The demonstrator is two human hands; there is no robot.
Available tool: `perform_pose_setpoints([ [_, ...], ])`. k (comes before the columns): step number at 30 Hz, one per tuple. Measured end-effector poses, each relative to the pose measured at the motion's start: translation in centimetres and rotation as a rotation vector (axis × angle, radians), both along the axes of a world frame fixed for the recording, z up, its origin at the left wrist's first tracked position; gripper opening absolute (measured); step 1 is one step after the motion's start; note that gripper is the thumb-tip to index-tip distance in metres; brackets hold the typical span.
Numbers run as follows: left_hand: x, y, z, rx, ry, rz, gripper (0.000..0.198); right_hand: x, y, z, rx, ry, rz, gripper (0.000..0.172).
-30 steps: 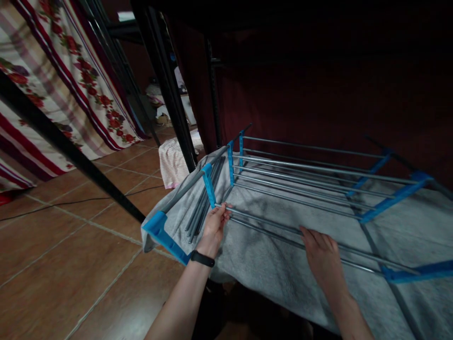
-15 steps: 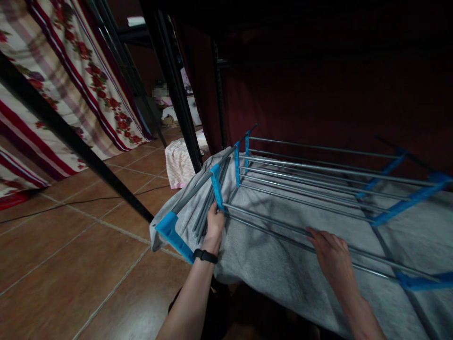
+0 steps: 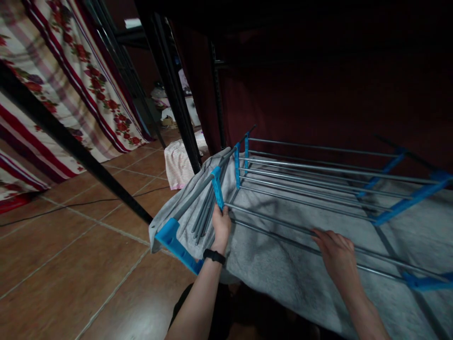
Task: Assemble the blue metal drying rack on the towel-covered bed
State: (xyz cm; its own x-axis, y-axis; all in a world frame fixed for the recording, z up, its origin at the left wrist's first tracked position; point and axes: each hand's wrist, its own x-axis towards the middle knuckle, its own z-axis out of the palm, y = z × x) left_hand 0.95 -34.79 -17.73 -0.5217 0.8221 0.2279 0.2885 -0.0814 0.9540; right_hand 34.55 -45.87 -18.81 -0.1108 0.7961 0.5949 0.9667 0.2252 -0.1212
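Note:
A rack of grey metal rods (image 3: pixel 318 170) joined by blue plastic brackets lies on a grey towel (image 3: pixel 283 269). My left hand (image 3: pixel 221 226), with a black band on the wrist, is closed on the lower end of an upright blue bracket (image 3: pixel 217 186), where a rod meets it. My right hand (image 3: pixel 336 257) rests on a long grey rod (image 3: pixel 283 225) further right, fingers curled over it. Several loose grey rods (image 3: pixel 203 212) lie on the towel just left of my left hand. A blue corner piece (image 3: pixel 173 241) sits at the towel's near left edge.
Black metal frame posts (image 3: pixel 173 89) rise behind the rack, one slanting across the left. A floral striped cloth (image 3: pixel 53 80) hangs at left over a brown tiled floor (image 3: pixel 71 264). A pink folded cloth (image 3: pixel 179 160) lies by the post. A thin cable crosses the floor.
My left hand slid from the rod's end down onto the base of the blue bracket and closed there. My right hand stayed on the rod.

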Motion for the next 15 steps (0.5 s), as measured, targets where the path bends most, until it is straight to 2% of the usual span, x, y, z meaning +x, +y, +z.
perform_pose_setpoints([
  [8,0.4,0.1,-0.6,-0.008,0.01,0.026,0.01,0.1,-0.3,-0.1,-0.017,-0.013,0.023,0.03],
  [15,0.2,0.1,-1.1,0.018,-0.038,-0.01,0.014,0.2,-0.2,0.0,-0.033,-0.069,0.008,0.029],
])
